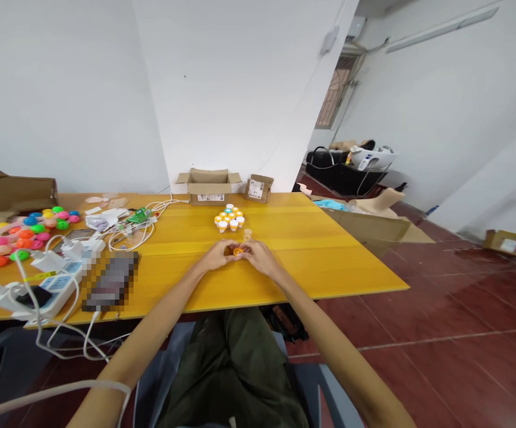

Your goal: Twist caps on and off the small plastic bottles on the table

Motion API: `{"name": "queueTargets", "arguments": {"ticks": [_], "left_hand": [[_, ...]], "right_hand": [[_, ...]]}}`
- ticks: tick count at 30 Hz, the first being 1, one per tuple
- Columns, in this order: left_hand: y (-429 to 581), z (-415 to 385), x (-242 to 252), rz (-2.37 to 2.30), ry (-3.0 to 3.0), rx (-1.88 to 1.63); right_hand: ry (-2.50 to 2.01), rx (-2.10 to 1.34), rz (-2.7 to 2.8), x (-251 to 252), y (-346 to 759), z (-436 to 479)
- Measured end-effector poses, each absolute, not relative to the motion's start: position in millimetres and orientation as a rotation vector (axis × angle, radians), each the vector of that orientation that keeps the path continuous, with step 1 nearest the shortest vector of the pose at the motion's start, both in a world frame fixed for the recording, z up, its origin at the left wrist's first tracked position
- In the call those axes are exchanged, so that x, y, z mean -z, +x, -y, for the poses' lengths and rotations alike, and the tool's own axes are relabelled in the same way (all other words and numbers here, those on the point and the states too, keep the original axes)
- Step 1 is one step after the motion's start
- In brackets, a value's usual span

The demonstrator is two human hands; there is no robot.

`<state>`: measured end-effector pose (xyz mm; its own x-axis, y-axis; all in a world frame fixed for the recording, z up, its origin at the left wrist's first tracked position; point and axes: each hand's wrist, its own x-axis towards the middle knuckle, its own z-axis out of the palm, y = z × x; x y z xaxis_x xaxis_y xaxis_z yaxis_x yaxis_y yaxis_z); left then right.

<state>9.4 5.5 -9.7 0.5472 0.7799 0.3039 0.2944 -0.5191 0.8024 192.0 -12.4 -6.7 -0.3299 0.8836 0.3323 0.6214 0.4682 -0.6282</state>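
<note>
The seated person's left hand [217, 255] and right hand [258, 256] meet above the wooden yellow-brown surface [324, 252], fingers curled in, pinching a small round orange piece [238, 252] between their tips. The fingers cover part of it, so I can't make out its full shape. Both bare forearms reach in over the near edge of the surface.

Just beyond the hands, near the right one, a small pale, see-through disc [248, 232] lies on the surface. Farther back stands a tight cluster of small white-and-orange containers [234, 224]. Behind that, close to the white wall [235, 89], sit an open brown cardboard box [208, 191] with its flaps spread and a smaller brown cardboard box [258, 188] bearing a white label.

Over to the person's left, I see a dark rectangular device [112, 282], obscured by coarse blocks, beside a long white power strip [64, 292] crowded with plugs and white cables. Past those are a heap of glossy multicoloured plastic balls [26, 235], some crumpled white wrapping [104, 220] and a bright green packet [139, 215].
</note>
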Motion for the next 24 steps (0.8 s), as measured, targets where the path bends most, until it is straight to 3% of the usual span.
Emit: {"name": "queueTargets", "arguments": {"ticks": [18, 24], "left_hand": [[10.2, -4.8, 9.5, -0.855, 2.071, -0.869], [10.7, -6.1, 11.2, -0.900, 2.046, -0.877]], "right_hand": [[-1.292, -0.390, 2.015, 8.9, 189.6, 22.2], [-1.359, -0.177, 1.872, 13.4, 212.0, 12.7]]}}
